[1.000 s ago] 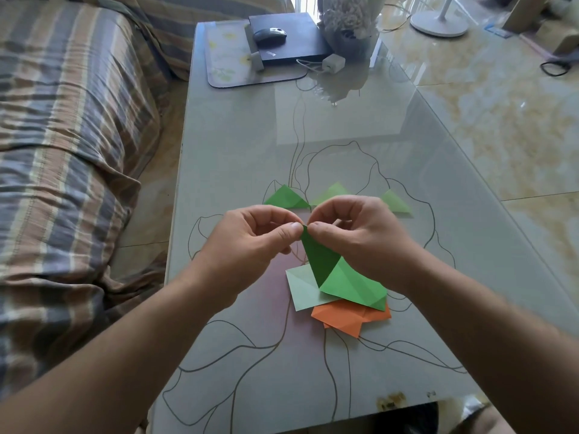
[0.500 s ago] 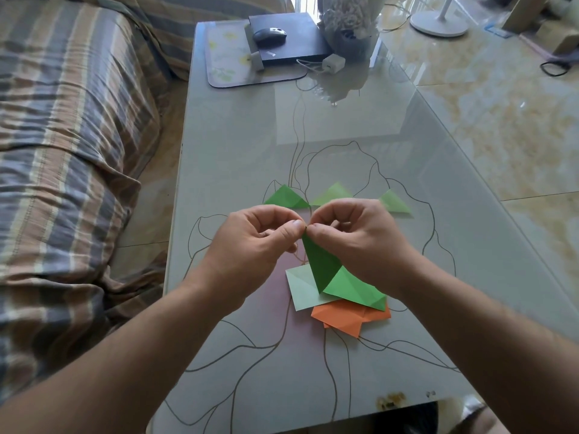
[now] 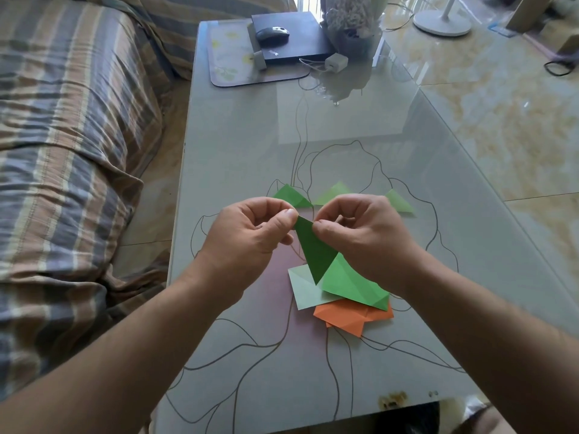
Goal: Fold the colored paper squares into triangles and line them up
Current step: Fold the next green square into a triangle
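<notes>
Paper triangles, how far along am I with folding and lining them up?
Done: three green triangles sit in a row on the table. In hand: the left hand and right hand pinch the top of a dark green paper, mid-fold. Left: a stack with pale green, bright green and orange sheets.

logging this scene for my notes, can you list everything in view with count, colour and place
folded triangles: 3, green, row beyond the hands
dark green paper: 1, held above the pile
paper pile: green, pale green and orange sheets, near table centre
table: 1, grey glass
mouse: 1, black, far end on a black box
mat: 1, pale, far left
charger: 1, white
sofa cover: striped, left
fan base: white, floor
left hand: pinches the paper's top
right hand: pinches it too
</notes>
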The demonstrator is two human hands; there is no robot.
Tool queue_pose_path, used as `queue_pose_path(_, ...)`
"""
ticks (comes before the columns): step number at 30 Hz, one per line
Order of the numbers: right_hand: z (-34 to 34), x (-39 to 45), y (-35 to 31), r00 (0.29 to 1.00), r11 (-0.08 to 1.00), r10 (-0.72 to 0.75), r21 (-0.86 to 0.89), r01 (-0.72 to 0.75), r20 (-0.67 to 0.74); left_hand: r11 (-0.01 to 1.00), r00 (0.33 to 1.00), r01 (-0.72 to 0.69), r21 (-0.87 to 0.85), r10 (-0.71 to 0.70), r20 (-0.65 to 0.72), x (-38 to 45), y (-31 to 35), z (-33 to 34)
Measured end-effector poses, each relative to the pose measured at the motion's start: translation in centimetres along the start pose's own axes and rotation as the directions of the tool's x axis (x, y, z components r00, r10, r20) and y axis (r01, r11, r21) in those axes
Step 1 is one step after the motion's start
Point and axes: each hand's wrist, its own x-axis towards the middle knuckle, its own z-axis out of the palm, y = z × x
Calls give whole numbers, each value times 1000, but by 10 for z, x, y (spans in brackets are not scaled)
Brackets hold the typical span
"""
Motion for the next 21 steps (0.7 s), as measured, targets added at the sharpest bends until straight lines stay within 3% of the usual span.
queue_pose_path(21, -3, 2, 0, 999, 997, 50, 66, -50, 0, 999, 995, 33, -9, -33, -91, 7, -1, -7)
